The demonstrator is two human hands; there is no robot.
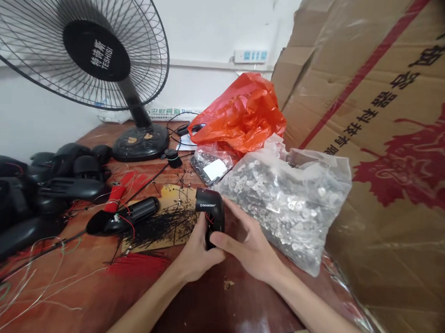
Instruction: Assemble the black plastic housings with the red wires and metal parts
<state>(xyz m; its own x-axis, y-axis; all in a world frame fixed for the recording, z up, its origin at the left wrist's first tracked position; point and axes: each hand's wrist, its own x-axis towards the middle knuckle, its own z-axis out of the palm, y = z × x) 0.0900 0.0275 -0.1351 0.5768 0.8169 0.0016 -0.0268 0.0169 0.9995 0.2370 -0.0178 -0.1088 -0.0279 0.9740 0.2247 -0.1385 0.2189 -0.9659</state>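
Above the table's front part, both hands hold a black curved plastic housing (210,205) with small white lettering and a bit of red wire inside its bend. My left hand (199,252) grips its lower part from the left, thumb upward. On the right side, my right hand (246,242) touches it with thumb and fingers around the outer curve. Left of the hands lies another black housing (143,210) with red wires and a white connector. Black wires (157,227) are spread on a yellowish sheet (174,241), and red wires (141,264) lie nearer the front.
Black housings (75,188) are piled at the left. A fan (139,142) stands at the back left. A clear bag of small metallic-looking parts (287,204), an orange bag (243,113) and a large cardboard box (383,234) occupy the right and back. Loose wires trail at front left.
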